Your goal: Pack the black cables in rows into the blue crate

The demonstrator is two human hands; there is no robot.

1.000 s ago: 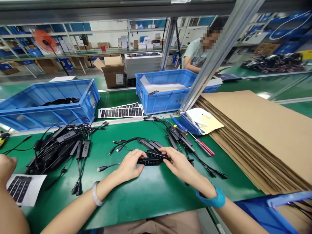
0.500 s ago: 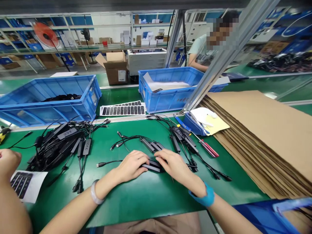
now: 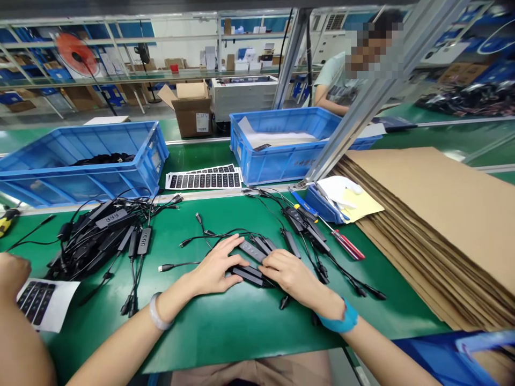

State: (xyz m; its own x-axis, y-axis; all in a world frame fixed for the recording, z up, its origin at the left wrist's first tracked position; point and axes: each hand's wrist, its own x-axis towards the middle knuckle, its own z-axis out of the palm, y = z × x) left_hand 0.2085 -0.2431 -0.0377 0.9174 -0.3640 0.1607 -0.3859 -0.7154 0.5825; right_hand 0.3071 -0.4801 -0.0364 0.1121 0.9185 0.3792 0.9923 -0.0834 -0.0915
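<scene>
Spreading over the green tabletop (image 3: 241, 332), cabled black control modules (image 3: 251, 249) lie at twelve o'clock from the person. The left hand (image 3: 217, 268) presses flat on them with its fingers apart. The right hand (image 3: 292, 276) curls over them, grip unclear. The crossed cables (image 3: 181, 264) could snag and drag neighbours along.

Arms were bare to the elbow. Pale bangle (image 3: 155, 313) sat just behind left hand (image 3: 215, 269), teal wristband (image 3: 341, 320) behind right hand (image 3: 290, 276).
</scene>
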